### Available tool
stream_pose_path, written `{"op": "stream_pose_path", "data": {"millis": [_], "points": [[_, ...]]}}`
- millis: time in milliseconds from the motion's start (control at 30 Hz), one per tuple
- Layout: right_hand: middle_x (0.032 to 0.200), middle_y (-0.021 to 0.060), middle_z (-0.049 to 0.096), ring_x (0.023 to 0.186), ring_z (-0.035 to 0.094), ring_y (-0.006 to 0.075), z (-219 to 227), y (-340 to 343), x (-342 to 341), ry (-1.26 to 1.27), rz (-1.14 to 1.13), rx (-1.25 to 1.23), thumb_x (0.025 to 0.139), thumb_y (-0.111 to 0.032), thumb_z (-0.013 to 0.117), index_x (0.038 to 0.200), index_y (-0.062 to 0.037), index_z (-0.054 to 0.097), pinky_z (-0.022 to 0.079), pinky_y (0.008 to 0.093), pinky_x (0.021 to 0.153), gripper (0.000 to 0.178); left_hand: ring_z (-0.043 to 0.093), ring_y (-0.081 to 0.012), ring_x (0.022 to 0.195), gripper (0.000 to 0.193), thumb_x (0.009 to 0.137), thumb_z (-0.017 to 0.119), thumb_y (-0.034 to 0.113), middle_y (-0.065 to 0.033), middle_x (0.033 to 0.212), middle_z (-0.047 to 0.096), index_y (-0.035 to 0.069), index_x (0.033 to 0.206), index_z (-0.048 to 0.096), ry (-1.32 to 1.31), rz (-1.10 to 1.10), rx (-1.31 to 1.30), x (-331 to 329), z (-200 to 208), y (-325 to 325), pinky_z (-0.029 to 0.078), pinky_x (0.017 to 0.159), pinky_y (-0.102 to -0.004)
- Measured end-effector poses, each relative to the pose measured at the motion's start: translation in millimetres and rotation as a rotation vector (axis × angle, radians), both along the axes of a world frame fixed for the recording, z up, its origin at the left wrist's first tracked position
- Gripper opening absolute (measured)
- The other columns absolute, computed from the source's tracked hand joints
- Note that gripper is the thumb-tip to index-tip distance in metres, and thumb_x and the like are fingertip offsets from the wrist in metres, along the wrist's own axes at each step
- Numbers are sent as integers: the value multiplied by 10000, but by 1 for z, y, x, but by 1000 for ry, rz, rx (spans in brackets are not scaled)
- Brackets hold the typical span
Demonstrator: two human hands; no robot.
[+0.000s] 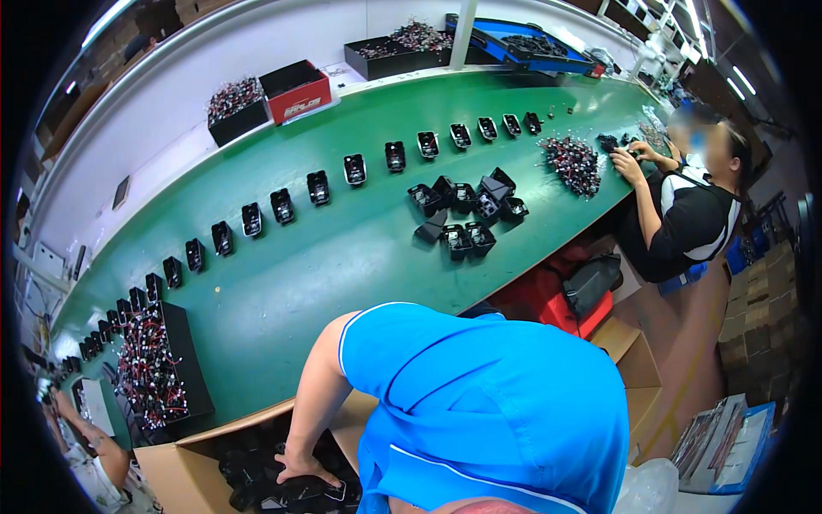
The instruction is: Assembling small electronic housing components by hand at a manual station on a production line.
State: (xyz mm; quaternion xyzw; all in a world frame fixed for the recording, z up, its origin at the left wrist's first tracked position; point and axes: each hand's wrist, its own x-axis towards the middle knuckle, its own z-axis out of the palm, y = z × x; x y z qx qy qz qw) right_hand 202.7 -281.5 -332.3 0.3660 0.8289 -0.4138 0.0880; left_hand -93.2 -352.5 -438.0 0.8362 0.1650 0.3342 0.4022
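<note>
At the lower left, an open cardboard box (167,469) stands against the near table edge. My left arm comes from a short bright blue sleeve and goes down into it. My left hand (304,469) lies over the black plastic parts (244,471) inside, fingers spread, touching them; no piece is lifted clear. My right hand does not show. On the green table (282,295) beyond, a long curved row of black plastic housings (318,188) runs from far right to near left. A loose cluster of similar black housings (463,199) sits right of centre.
A black tray (190,364) heaped with red and black wired parts stands near the box. Another wired pile (572,164) lies before a co-worker (685,210) at right, whose hands hold dark parts. A red box (295,92) and blue tray (535,47) line the back.
</note>
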Motion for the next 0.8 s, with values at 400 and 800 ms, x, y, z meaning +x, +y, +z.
{"op": "stream_pose_path", "data": {"millis": [400,800], "points": [[1493,266,195,1306,371,470,-9,0,-22,185,-229,-56,272,-537,968,1485,-223,198,427,510,1017,1471,523,-259,1153,553,945,481,369,-149,1309,515,38,1386,442,10,209,-41,-11,19,-15,460,953,-333],[1442,171,249,1194,431,368,-27,-3,-62,471,-219,-384,356,-393,990,1358,-343,398,577,450,791,1164,524,-262,1140,507,937,498,309,-146,1282,533,34,1362,471,155,392,-46,-54,110,-28,466,939,-333]]}}
